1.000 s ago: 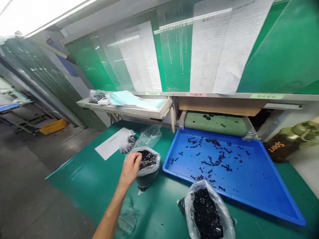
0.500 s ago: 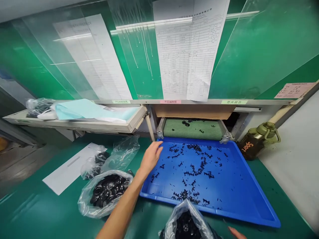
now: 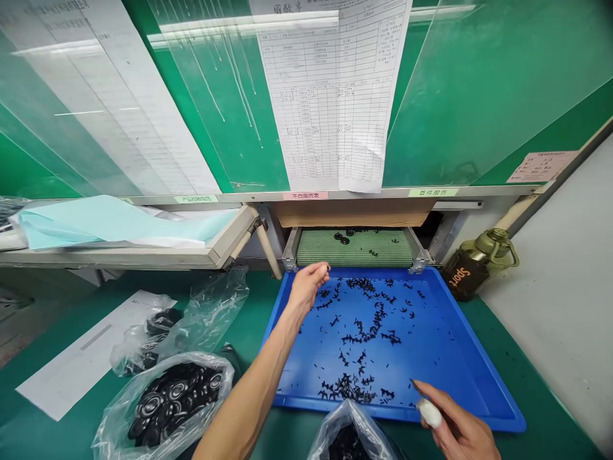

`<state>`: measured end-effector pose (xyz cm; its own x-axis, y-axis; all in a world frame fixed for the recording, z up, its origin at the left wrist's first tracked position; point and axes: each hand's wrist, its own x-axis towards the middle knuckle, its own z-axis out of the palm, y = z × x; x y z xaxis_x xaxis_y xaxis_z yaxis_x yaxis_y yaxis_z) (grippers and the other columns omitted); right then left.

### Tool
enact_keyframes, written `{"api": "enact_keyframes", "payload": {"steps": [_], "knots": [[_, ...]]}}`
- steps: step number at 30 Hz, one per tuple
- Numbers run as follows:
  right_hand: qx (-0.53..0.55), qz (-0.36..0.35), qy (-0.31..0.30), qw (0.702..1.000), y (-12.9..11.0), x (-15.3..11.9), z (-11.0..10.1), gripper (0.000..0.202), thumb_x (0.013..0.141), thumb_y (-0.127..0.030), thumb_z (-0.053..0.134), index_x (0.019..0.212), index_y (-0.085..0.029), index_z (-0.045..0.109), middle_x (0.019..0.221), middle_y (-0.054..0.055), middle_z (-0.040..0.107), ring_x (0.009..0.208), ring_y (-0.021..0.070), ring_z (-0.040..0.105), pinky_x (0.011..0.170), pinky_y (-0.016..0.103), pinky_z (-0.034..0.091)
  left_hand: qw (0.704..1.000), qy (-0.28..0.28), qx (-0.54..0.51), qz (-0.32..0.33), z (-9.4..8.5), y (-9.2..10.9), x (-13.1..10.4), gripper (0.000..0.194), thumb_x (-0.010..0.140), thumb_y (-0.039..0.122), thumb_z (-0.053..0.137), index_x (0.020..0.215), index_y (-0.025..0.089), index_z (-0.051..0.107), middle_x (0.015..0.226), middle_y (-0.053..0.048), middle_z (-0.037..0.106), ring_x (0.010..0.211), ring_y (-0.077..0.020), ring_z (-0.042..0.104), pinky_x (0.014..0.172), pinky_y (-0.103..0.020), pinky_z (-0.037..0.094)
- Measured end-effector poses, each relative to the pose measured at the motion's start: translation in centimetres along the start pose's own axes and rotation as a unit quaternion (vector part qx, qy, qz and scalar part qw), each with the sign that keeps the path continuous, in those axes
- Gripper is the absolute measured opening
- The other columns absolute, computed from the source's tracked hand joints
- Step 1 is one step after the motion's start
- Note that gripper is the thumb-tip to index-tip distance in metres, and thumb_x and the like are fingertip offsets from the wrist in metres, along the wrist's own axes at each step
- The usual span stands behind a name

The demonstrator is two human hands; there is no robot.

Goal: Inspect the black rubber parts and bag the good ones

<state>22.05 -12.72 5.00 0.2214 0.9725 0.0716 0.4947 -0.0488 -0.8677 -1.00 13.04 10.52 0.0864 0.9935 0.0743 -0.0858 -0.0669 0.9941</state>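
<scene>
My left hand (image 3: pixel 307 286) is over the far left corner of the blue tray (image 3: pixel 431 358), its thumb and fingertips pinched together. A tiny dark spot shows at the fingertips, too small to name. Small black scraps (image 3: pixel 373 329) lie scattered in the tray. At the tray's near right edge is my right hand (image 3: pixel 462 425), with a white covering on the thumb. A thin pointed tool (image 3: pixel 414 385) sticks out from its closed fingers; the rest of it is hidden. Between my arms stands a clear bag (image 3: pixel 330 431) with black parts inside.
Beyond the tray is a green conveyor belt (image 3: pixel 311 252) carrying several black rings (image 3: pixel 341 238). A bag of black rings (image 3: pixel 115 415), a smaller bag (image 3: pixel 211 306) and white paper (image 3: pixel 71 364) lie left. A bottle (image 3: pixel 462 271) stands right; a shelf (image 3: pixel 211 255) juts out left.
My left hand has moved slightly right, and its fingers have closed to a pinch. My right hand has come up into view at the tray's near edge. The view has shifted right.
</scene>
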Motion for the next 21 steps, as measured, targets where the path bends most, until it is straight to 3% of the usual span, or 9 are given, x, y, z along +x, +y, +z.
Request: {"api": "enact_keyframes", "payload": {"steps": [3, 6, 9, 18, 21], "knots": [[-0.039, -0.086, 0.034, 0.995, -3.8, 2.0, 0.4, 0.028, 0.083, -0.042, 0.053, 0.100, -0.029, 0.071, 0.088, 0.004, 0.071, 0.057, 0.0149, 0.061, 0.044, 0.020, 0.048, 0.993, -0.039, -0.094, -0.058, 1.0, 0.7, -5.6, 0.026, 0.072, 0.033, 0.070, 0.087, 0.012, 0.067, 0.086, -0.010, 0.067, 0.070, -0.0128, 0.062, 0.068, -0.026, 0.053], [-0.068, -0.138, 0.053, 0.987, -7.2, 2.7, 1.1, 0.029, 0.089, -0.034, 0.045, 0.105, -0.026, 0.068, 0.091, 0.006, 0.067, 0.070, 0.0153, 0.062, 0.057, 0.021, 0.050, 0.947, -0.064, -0.273, -0.154, 1.9, 1.7, -10.4, 0.021, 0.068, 0.024, 0.076, 0.083, 0.014, 0.065, 0.087, -0.006, 0.068, 0.076, -0.0117, 0.066, 0.070, -0.019, 0.053], [-0.074, -0.168, 0.038, 0.982, -9.3, 2.4, 1.7, 0.031, 0.092, -0.027, 0.039, 0.110, -0.024, 0.064, 0.093, 0.006, 0.065, 0.078, 0.0156, 0.061, 0.065, 0.023, 0.050, 0.920, -0.066, -0.334, -0.194, 2.6, 2.7, -13.5, 0.023, 0.069, 0.018, 0.076, 0.089, 0.016, 0.065, 0.089, -0.005, 0.068, 0.082, -0.0138, 0.068, 0.074, -0.018, 0.054], [-0.082, -0.170, 0.045, 0.981, -11.3, 0.1, 2.0, 0.027, 0.092, -0.025, 0.040, 0.102, -0.023, 0.065, 0.088, 0.004, 0.064, 0.075, 0.0153, 0.060, 0.063, 0.023, 0.048, 0.917, -0.064, -0.333, -0.212, 2.9, 4.1, -17.7, 0.019, 0.070, 0.020, 0.075, 0.085, 0.014, 0.064, 0.094, -0.007, 0.068, 0.092, -0.0174, 0.066, 0.084, -0.022, 0.051], [-0.092, -0.182, 0.038, 0.978, -11.7, -0.6, 2.3, 0.028, 0.092, -0.024, 0.038, 0.105, -0.023, 0.063, 0.088, 0.005, 0.063, 0.076, 0.0156, 0.060, 0.065, 0.024, 0.048, 0.908, -0.082, -0.354, -0.207, 2.7, 3.9, -18.4, 0.020, 0.069, 0.020, 0.076, 0.083, 0.015, 0.064, 0.088, -0.005, 0.068, 0.083, -0.0137, 0.065, 0.075, -0.021, 0.051]]}}
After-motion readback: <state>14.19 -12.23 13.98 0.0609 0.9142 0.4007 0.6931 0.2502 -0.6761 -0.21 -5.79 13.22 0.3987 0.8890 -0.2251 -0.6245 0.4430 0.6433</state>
